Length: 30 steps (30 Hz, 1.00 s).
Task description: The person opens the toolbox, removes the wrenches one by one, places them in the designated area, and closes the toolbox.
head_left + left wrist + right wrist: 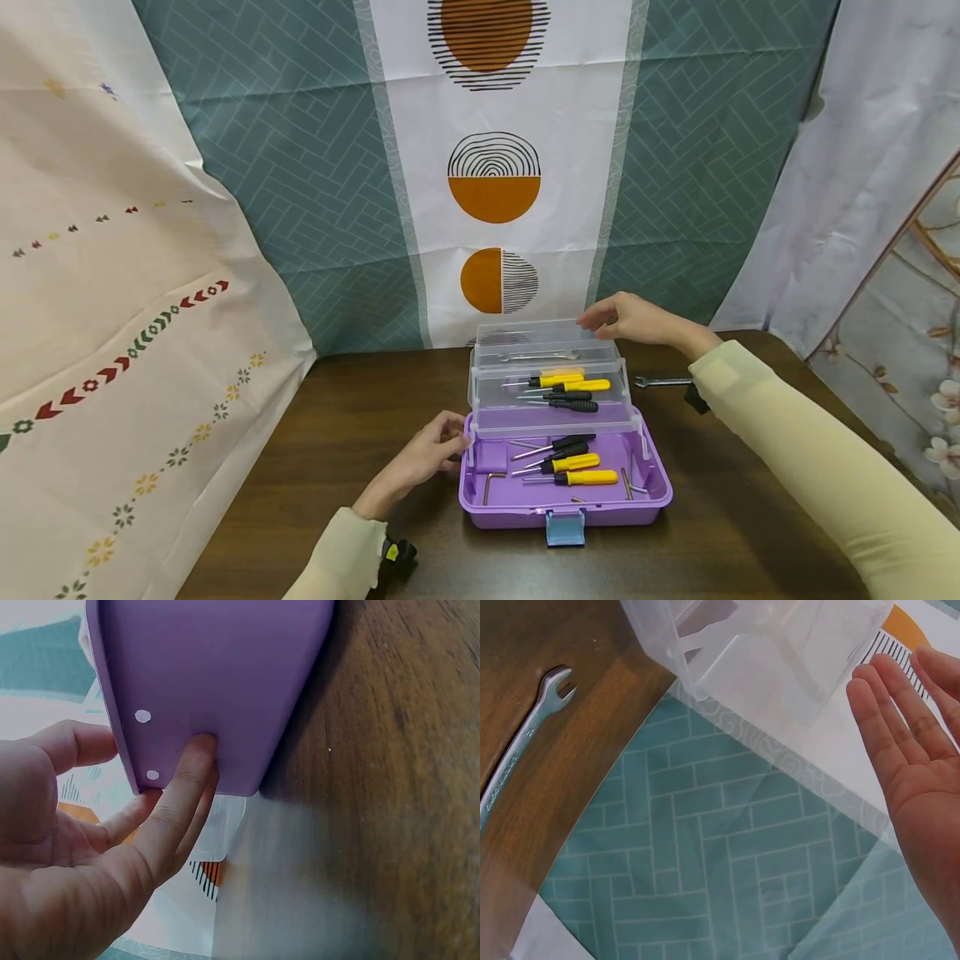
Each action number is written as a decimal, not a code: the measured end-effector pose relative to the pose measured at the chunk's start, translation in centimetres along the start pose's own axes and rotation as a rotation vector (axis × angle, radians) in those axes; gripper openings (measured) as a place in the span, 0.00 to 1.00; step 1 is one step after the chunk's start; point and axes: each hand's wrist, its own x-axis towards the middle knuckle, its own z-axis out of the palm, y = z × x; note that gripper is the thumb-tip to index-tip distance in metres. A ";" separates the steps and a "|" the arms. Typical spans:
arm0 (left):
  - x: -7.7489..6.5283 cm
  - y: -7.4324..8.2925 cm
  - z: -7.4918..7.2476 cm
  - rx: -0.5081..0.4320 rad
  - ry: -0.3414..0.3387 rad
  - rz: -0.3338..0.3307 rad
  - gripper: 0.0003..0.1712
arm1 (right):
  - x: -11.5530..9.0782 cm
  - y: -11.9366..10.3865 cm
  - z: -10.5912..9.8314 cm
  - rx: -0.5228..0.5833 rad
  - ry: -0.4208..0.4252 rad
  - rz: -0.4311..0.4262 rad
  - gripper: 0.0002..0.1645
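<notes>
Toolbox (510, 520) w/ L grip (424, 455) on side

From the front and above, a hand could pass over the low near rim of the purple toolbox (498, 518), where the blue latch (565, 530) juts out, into the lower bay, but the raised clear trays (498, 417) bar the way at the back, with the hanging cloth (555, 279) behind them. The left hand (424, 454) takes up the left end, while bare tabletop (735, 467) leaves passage along the right end, below the right arm (780, 450) and the loose wrench (662, 382).
</notes>
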 end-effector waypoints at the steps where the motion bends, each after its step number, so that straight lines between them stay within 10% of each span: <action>1: 0.0 0.0 0.0 0.003 0.000 0.001 0.22 | 0.1 -0.1 0.1 0.000 -0.001 -0.003 0.21; 30: 0.0 -0.2 -0.3 0.004 -0.024 0.018 0.22 | 2.2 -1.7 2.6 0.111 -0.074 -0.066 0.26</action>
